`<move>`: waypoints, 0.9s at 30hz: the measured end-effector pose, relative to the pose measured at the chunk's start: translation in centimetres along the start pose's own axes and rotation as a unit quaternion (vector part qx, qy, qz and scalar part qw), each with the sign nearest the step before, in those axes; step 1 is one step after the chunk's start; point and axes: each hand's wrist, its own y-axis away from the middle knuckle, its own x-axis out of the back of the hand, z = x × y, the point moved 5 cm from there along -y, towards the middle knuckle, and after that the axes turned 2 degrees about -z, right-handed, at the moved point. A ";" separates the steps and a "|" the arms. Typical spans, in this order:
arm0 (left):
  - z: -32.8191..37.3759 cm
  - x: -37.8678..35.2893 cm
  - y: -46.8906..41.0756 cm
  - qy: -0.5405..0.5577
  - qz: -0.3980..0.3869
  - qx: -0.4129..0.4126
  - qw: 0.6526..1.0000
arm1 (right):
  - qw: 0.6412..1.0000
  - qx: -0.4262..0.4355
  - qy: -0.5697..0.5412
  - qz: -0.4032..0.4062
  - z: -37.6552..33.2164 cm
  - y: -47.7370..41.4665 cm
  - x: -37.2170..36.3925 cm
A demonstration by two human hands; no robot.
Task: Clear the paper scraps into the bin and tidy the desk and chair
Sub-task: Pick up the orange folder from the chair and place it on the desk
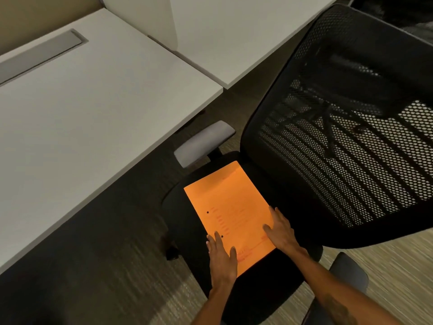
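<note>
An orange sheet of paper (228,207) with faint print and two punch holes lies flat on the black seat (269,289) of an office chair. My left hand (221,256) rests on the sheet's near left corner with fingers straight. My right hand (280,231) lies flat on the sheet's right edge, fingers spread. Neither hand grips the paper. The chair's black mesh backrest (351,137) rises at the right. No bin is in view.
A white desk (82,125) fills the left, with a grey cable cover (39,55) set in it. A second white desk (234,31) stands behind. The chair's grey armrests (203,141) (349,273) flank the seat. Carpet covers the floor.
</note>
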 end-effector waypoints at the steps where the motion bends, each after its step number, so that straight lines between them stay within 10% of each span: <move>1: -0.1 -0.1 -0.1 -0.002 0.000 0.004 1.000 | 1.000 -0.002 0.000 -0.001 0.0 -0.1 -0.1; 27: -2.8 1.9 -0.8 0.219 0.153 0.084 0.960 | 0.982 -0.074 -0.155 0.076 0.4 -0.8 -0.8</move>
